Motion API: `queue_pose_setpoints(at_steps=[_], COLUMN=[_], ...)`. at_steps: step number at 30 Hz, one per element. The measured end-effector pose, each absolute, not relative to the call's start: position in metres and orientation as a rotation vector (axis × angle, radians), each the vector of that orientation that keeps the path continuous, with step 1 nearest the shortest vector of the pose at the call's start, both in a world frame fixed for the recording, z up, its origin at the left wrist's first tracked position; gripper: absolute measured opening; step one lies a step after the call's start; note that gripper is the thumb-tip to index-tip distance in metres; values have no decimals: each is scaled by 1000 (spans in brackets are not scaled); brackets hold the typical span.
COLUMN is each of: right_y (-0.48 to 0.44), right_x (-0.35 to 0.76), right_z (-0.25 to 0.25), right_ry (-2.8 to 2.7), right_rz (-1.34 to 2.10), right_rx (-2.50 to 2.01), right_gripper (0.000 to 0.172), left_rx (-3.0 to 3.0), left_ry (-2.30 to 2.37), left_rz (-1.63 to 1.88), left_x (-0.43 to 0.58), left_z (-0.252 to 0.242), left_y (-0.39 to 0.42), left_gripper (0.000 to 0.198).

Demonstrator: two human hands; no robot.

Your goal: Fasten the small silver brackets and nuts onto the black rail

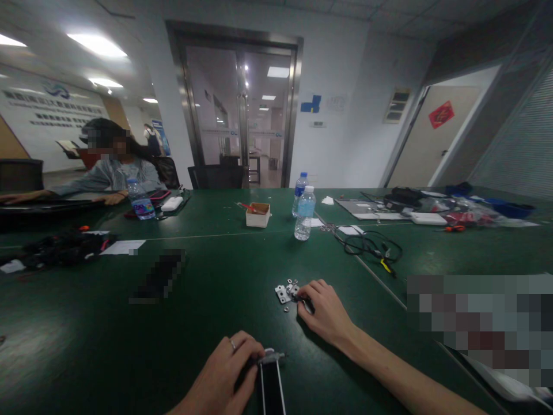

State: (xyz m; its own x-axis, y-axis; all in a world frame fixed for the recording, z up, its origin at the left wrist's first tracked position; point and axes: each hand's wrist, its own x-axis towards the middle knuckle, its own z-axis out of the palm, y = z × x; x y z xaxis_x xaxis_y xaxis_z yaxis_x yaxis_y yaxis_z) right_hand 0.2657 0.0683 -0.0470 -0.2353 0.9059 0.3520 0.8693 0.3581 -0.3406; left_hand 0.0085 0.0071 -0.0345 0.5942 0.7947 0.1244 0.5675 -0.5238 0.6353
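Observation:
My left hand (233,369), with a ring on one finger, is at the near edge of the table. Its thumb and fingers are closed on a small metal fitting (271,356) at the end of a black bar with silver edges (272,387). The bar runs out of view at the bottom. Farther forward, my right hand (322,308) reaches into a small group of metal plates (283,294). Its fingers are bent and drawn together over the group's right side; what lies between them is hidden. A loose metal nut (286,309) rests just in front of the plates.
Two water bottles (305,216) stand beyond my hands, with a small open box (258,216) to their left. Black cables (367,242) lie at right. A blurred dark object (159,276) is at left. Another person (116,164) sits across the table.

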Motion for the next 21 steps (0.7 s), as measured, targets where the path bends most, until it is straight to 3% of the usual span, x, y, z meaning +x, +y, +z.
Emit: queue_pose_setpoints(at_steps=[21], right_y=[74], right_x=[292], right_z=[-52], right_ry=[-1980], right_rz=[65], right_rx=[-1582], right_gripper=[21], left_rx=[2235], left_ry=[1122], left_rz=[548], left_x=[11], left_z=[-22], left_y=[1], left_gripper=[25])
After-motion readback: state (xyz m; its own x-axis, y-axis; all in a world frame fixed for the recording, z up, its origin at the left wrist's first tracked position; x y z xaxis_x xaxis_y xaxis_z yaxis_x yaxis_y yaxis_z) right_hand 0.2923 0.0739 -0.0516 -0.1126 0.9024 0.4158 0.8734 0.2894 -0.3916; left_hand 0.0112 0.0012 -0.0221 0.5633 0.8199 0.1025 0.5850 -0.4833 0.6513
